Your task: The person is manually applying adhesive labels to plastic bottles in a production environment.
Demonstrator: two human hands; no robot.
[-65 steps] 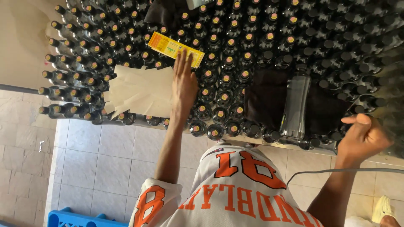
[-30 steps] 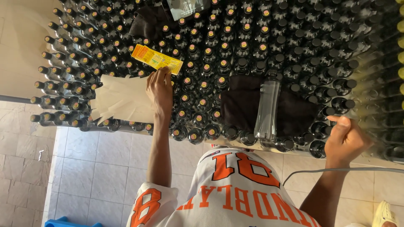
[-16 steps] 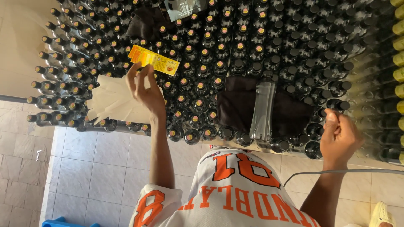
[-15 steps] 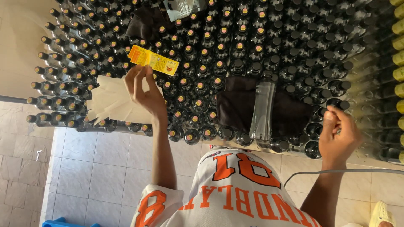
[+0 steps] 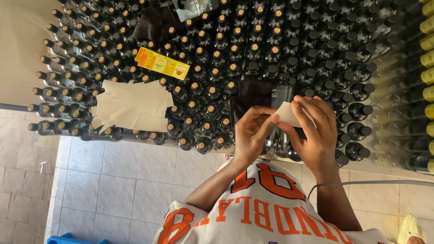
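Both hands have left their earlier spots and met at 5 o'clock of the desk [image 5: 27, 97]: left hand [image 5: 251, 135] and right hand [image 5: 314, 131] pinch one small white paper label [image 5: 289, 115] above the clear plastic bottle [image 5: 281, 92]; peeling seems underway.

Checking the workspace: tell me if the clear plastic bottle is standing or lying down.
Lying down. The clear plastic bottle rests lengthwise on a dark cloth across the capped dark bottles, partly behind both hands.
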